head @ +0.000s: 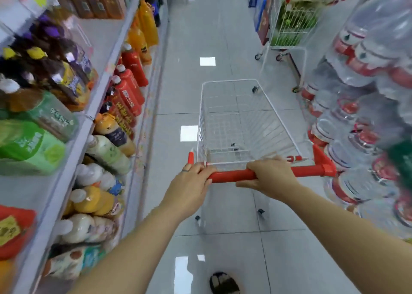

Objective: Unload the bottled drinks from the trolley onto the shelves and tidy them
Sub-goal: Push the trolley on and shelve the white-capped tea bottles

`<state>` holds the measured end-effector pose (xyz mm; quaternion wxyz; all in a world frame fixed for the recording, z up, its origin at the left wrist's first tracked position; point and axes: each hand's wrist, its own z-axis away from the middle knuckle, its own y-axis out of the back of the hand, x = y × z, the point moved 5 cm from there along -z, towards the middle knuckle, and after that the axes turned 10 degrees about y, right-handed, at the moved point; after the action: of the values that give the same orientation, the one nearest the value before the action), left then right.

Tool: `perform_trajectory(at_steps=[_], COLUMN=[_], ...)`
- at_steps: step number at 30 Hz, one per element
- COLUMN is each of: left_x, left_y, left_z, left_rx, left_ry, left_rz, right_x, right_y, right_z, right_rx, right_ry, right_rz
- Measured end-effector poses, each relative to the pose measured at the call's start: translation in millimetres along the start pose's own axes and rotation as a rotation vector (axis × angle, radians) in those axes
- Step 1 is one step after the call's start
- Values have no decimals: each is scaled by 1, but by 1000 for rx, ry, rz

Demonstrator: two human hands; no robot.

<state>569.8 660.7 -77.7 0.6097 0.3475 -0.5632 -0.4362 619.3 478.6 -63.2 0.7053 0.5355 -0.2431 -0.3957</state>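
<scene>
A white wire trolley (236, 115) stands in the aisle in front of me, and its basket holds no bottles. Both hands grip its red handle bar (231, 175): my left hand (191, 182) at the bar's left end, my right hand (269, 175) near the middle. On my left, shelves (98, 97) carry bottled drinks: red bottles (131, 86), orange ones (145, 28), yellow and white ones (95, 195), and dark ones with purple and yellow labels (55, 55).
Shrink-wrapped packs of water bottles with red labels (361, 115) are stacked along the right side of the aisle. A second trolley with a red handle (294, 23), holding green goods, stands farther ahead on the right. Grey floor tiles (200, 37) run between.
</scene>
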Motion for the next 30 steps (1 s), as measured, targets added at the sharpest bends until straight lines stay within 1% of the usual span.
perform_trajectory(at_steps=[2,4,7,9,12,13,14,16,18,20,22,23,24,25,30], left_x=[29,60,102,128,171,184,195,211,221,235,258,272,288,301,356], left_y=[-4,-12,-31,-49,-71,-77,-82,-91,-104,-123,-149,-161,-172,-185,-245], left_z=[21,45,80,107,153,168,179,188,193,202,222,236,250,264,313], left_rx=[-93,-171,-276,-393,-647,-712,-728,-652,-606,-694,-837,-903,-951,-965,-915], left_ry=[-13,-27,-54,-85,-165,-169,-157,-49,139,353,574,657,697,716,780], left_rz=[34,50,18,49,227,278,314,354,379,422,538,586,616,628,714], right_x=[9,12,8,0,-9,-11,-12,-13,-13,-11,-10,-8,-5,-3,15], right_y=[-10,-24,-39,-55,-76,-84,-92,-108,-119,-131,-144,-151,-160,-168,-191], right_z=[39,90,169,218,282,302,323,366,411,460,507,530,551,572,657], right_rx=[-73,-61,148,240,357,390,429,515,549,553,538,530,525,519,539], right_ry=[-114,-246,-485,-676,-942,-1010,-1070,-1196,-1312,-1429,-1512,-1538,-1565,-1585,-1613], right_rz=[-85,-212,-376,-514,-764,-849,-943,-1104,-1112,-1103,-1097,-1083,-1071,-1061,-1058])
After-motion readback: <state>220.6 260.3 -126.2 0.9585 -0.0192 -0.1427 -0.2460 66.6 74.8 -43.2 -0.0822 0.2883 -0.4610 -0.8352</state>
